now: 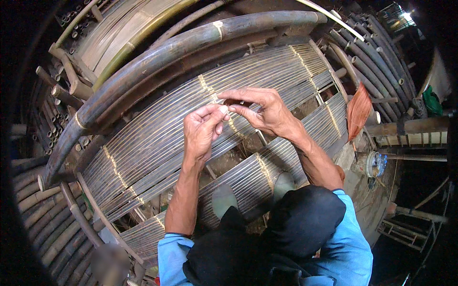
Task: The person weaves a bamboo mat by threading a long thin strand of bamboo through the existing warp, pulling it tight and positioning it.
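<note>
My left hand (202, 131) and my right hand (264, 112) meet fingertip to fingertip above a slatted bamboo panel (157, 128). The left thumb and forefinger are pinched together. On the right, the thumb and fingers curve in towards that pinch. Whatever lies between the fingertips is too small to make out. Beneath them, pale bindings cross the long narrow slats in rows. A second, narrower strip of slats (300, 148) runs nearer to me, parted from the first by a gap.
A thick bent bamboo pole (167, 57) curves along the panel's far side. Reddish-brown fibres (360, 112) hang at its right end, above a round container (371, 164) with blue things in it. Bamboo poles are stacked at the left (52, 224) and far right (377, 57).
</note>
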Demonstrator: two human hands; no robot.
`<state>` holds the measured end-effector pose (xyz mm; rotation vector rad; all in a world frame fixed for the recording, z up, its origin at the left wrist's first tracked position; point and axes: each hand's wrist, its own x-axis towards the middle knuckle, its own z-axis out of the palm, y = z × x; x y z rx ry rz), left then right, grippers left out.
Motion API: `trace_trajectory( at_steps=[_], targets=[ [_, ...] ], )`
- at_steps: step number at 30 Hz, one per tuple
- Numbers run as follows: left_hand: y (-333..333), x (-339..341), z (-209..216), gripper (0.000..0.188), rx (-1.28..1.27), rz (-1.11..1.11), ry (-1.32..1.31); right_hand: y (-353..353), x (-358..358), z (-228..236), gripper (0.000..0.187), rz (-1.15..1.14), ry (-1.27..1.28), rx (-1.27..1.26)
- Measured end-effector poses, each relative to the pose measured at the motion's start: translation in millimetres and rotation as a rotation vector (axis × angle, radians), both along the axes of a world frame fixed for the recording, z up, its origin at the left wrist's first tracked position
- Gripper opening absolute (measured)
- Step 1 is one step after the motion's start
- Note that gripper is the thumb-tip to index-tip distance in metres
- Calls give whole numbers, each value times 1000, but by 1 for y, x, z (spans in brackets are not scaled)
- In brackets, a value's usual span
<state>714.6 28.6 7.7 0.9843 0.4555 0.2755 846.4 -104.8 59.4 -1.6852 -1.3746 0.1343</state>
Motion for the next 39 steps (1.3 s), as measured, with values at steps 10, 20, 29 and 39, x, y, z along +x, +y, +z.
trace_trajectory(
  at_steps=[10,20,29,39],
  targets=[
    [-3,-2,0,21,189,48,6,-10,1,-8,20,-115,231,-272],
    [-14,3,-10,22,102,112,-81,-9,-16,-15,16,-166,252,-165],
    [-19,3,-5,24,266,132,-74,-14,-20,-20,20,-241,331,-202],
    [-30,4,9,31,320,195,-157,-17,-11,-23,21,-219,575,-204]
  ],
)
